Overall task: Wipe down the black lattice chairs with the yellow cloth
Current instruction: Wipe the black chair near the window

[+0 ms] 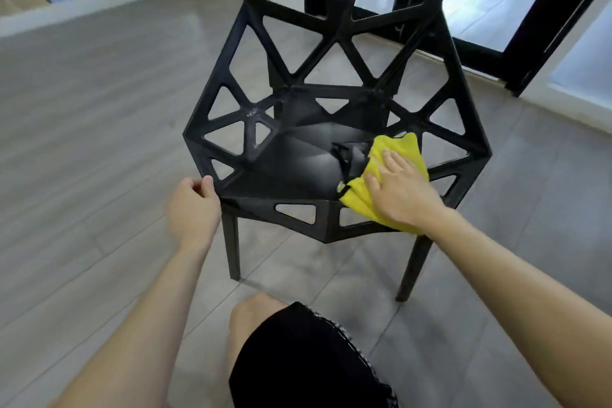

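A black lattice chair (298,162) with triangular cut-outs stands on the floor in front of me, its seat facing me. The yellow cloth (395,151) lies folded on the right front part of the seat and hangs a little over the front edge. My right hand (397,187) presses flat on the cloth, fingers spread and pointing left. My left hand (193,205) grips the seat's front left corner, thumb on top of the rim. A dark crumpled patch on the seat sits just left of the cloth.
Grey tiled floor (82,142) surrounds the chair. A black-framed glass door (530,20) stands behind it at the right, with a white skirting wall at the back left. My knee in black shorts (298,358) is below the chair's front legs.
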{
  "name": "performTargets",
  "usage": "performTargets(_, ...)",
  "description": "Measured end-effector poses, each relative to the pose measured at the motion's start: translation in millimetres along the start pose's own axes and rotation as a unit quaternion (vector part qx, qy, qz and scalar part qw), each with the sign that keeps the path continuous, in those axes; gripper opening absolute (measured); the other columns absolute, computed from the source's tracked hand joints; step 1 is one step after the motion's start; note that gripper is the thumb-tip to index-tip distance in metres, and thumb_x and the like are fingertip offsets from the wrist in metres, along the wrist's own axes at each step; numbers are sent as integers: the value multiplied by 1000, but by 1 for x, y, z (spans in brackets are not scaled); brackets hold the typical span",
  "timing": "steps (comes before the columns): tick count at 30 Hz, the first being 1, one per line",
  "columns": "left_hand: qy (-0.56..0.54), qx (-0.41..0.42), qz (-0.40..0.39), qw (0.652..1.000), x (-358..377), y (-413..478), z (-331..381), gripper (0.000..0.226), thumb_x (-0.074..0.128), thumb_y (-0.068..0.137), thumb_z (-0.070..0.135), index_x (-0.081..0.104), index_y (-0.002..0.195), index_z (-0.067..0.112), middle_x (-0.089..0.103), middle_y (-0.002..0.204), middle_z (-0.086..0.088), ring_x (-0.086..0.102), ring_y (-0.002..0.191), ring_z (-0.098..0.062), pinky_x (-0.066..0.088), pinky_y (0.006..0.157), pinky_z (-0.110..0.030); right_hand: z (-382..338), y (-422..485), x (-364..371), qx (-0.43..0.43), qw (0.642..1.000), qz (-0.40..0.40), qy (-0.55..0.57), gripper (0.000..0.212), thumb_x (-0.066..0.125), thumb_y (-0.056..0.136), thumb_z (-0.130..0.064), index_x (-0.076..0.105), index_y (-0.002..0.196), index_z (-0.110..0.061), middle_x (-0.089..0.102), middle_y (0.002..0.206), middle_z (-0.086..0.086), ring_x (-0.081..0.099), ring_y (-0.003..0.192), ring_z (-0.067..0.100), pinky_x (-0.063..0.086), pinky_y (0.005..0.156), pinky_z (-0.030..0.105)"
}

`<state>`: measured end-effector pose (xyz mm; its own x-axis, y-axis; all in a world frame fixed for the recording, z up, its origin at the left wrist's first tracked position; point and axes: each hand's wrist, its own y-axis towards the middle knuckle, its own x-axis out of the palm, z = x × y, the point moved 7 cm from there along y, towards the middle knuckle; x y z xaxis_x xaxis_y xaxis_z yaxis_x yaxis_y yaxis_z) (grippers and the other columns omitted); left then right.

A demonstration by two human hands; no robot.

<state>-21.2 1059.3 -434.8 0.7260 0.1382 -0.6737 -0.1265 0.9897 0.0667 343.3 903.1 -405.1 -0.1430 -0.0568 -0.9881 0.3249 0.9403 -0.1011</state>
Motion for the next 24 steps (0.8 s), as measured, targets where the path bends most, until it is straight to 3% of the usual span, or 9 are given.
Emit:
performTargets(3, 66, 171, 110, 977, -19, -27, 60, 23, 66, 96, 24, 59, 115, 13, 63, 115, -8, 58, 109, -32, 50, 91, -49, 28, -3, 2, 33, 999, -30, -24, 79, 7, 103, -62, 14, 170, -22, 3, 177, 9, 0, 164, 24, 1, 133, 45)
performTargets(4, 73, 250, 90, 961, -12, -31, 84, 21, 66, 97, 23, 62, 116, 14, 64, 116, -6, 58, 110, -30, 50, 94, -47, 22, 7, 6, 40, 998, -40, -22, 80, 7, 100, -67, 11, 170, -27, 2, 178, 7, -2, 164, 24, 0, 133, 45)
performTargets(6, 81, 354, -36, 931, 17, -34, 129, 19, 58, 104, 26, 70, 116, 16, 70, 115, -3, 63, 110, -27, 52, 98, -45, 7, 31, 7, 48, 997, -55, -19, 81, 8, 99, -72, 8, 170, -33, 0, 178, 5, -3, 164, 24, 0, 132, 46)
performTargets(9, 133, 356, -248, 891, 68, -27, 169, 39, 44, 111, 32, 69, 138, 18, 70, 141, -7, 63, 129, -30, 50, 108, -45, 2, 53, 4, 68, 995, -69, -4, 83, 13, 100, -73, 3, 170, -30, -4, 178, 3, -7, 164, 20, -2, 132, 43)
performTargets(11, 196, 352, -306, 863, 99, -11, 189, 47, 39, 111, 31, 61, 149, 15, 61, 154, -12, 57, 140, -35, 46, 114, -46, 3, 50, 1, 83, 995, -63, 2, 92, 15, 99, -76, 0, 170, -20, -6, 178, 3, -9, 164, 18, -2, 132, 42)
performTargets(15, 312, 339, -342, 819, 155, 31, 201, 54, 28, 112, 32, 51, 151, 2, 45, 163, -20, 45, 148, -39, 39, 121, -51, 7, 26, 2, 100, 993, -57, 9, 104, 7, 89, -90, 2, 170, -26, -12, 176, 10, -17, 162, 25, -6, 132, 46)
performTargets(18, 345, 344, -355, 798, 180, 46, 185, 51, 24, 110, 31, 51, 145, 5, 47, 156, -15, 45, 146, -36, 40, 119, -54, 9, 24, 4, 88, 994, -57, 4, 102, 6, 87, -91, 2, 170, -31, -11, 177, 9, -15, 163, 24, -6, 132, 46)
performTargets(21, 351, 366, -360, 783, 187, 52, 176, 52, 23, 112, 29, 44, 156, 10, 37, 170, -9, 37, 156, -30, 36, 122, -50, 16, 73, 6, 73, 996, -43, -1, 95, 10, 95, -84, 2, 170, -27, -9, 177, 6, -13, 163, 22, -7, 132, 43)
performTargets(24, 364, 372, -367, 771, 185, 52, 173, 59, 23, 114, 28, 24, 172, 15, 13, 182, -2, 14, 168, -20, 23, 132, -44, 22, 165, 1, 62, 998, -1, -17, 92, 11, 99, -76, 1, 170, -20, -9, 177, 10, -13, 163, 23, -8, 132, 43)
